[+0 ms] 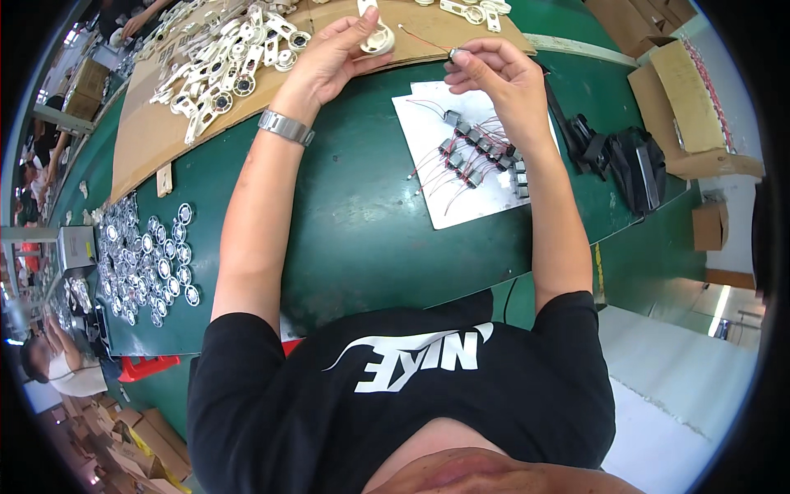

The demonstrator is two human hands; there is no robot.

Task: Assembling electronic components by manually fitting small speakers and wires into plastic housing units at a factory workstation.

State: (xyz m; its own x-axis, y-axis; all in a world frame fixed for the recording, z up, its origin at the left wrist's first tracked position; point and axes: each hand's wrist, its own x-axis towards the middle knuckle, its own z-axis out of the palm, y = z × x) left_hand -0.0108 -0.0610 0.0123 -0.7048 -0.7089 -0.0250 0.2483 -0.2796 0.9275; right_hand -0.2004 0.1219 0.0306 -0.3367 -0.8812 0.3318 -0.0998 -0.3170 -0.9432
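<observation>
At the top centre of the frame we hold a small white plastic housing with a round ring end (374,34) in our left hand (333,58), fingers clenched around its edge with the thumb pressed on the face. Just to its right, our right hand (502,70) pinches a tiny silver cylindrical motor (453,54) between thumb and fingertip, and a thin red wire lead (421,38) runs from it toward the housing.

We judge both pieces very light. The housing looks stiff and easy to hold by its rim. The motor is smooth metal and so small that it could slip, so we would keep a fingertip pinch on its body. The lead looks fine and soft and likely breaks at its joint, so we would not pull on it.

Below the right hand, a white sheet of paper (428,177) lies on the green table top (346,222) with a row of more small motors with red leads (481,156). In the upper left, a brown cardboard sheet (148,136) bears a heap of white plastic housings (234,62). At the left edge lies a spread of small round silver discs (152,263). To the right are black parts (617,152) and an open brown cardboard box (691,107).
</observation>
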